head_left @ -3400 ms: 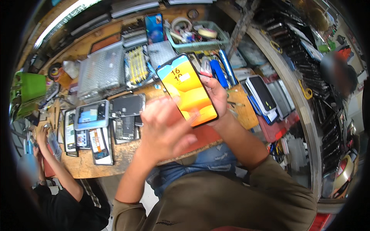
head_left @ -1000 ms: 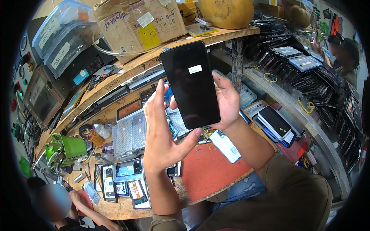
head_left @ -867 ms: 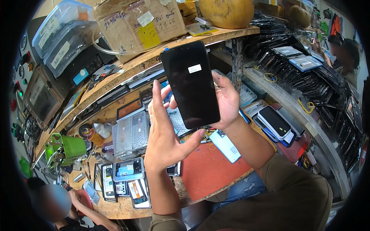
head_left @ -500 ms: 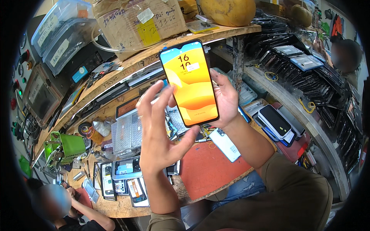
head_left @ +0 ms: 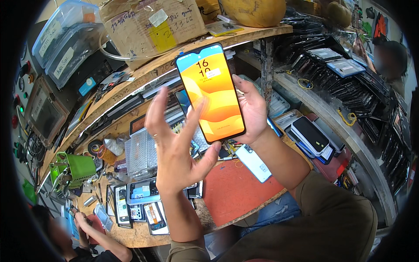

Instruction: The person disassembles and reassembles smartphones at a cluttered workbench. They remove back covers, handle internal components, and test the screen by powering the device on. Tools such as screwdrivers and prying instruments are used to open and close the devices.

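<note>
My right hand (head_left: 253, 111) holds a smartphone (head_left: 211, 91) upright in front of me, fingers behind its back. Its screen is lit with an orange and yellow wallpaper under a blue top. My left hand (head_left: 176, 146) hovers just left of the phone with its fingers spread; one fingertip reaches onto the lower part of the screen. Below both hands lies a red work mat (head_left: 238, 192) on a wooden bench (head_left: 139, 233).
Several phones and screen parts (head_left: 142, 203) lie on the bench at the left, beside a green holder (head_left: 78, 168). A white phone (head_left: 253, 162) rests on the mat. A cardboard box (head_left: 152, 26) sits on the shelf above. Another person (head_left: 83, 236) works at lower left.
The view swung up from the bench to the shelf. The phone's screen went dark, then lit again half a second ago. My left hand has drawn back leftward and spread its fingers.
</note>
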Demonstrator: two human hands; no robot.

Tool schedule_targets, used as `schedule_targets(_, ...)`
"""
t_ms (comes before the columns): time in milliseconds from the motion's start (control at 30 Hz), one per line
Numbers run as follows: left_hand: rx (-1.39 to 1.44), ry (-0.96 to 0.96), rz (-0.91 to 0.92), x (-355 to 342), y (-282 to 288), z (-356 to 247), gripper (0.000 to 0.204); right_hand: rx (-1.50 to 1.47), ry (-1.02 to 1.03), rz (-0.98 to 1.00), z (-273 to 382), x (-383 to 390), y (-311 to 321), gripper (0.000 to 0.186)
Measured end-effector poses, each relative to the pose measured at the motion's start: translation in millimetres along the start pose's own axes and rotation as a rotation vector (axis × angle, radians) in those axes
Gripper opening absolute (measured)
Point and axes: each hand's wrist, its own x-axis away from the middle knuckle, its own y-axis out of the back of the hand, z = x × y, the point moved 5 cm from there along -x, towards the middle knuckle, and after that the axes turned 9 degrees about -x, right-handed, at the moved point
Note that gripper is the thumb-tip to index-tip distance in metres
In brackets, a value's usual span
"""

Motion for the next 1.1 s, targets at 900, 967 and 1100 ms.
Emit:
schedule_targets(900,1.667,0.582,-0.201,23.8,-30.2,67.2,0.073,0.155,-0.449,0.080,-64.6,12.5,6.1,0.064)
schedule_targets(967,1.962,0.307,0.022,17.6,-33.5,62.3,0.086,0.148,-0.458,-0.060,-78.2,18.9,9.7,0.062)
schedule_targets(1100,1.971,0.293,-0.002,18.1,-41.5,67.5,0.089,0.147,-0.469,-0.159,-86.5,21.0,13.8,0.061)
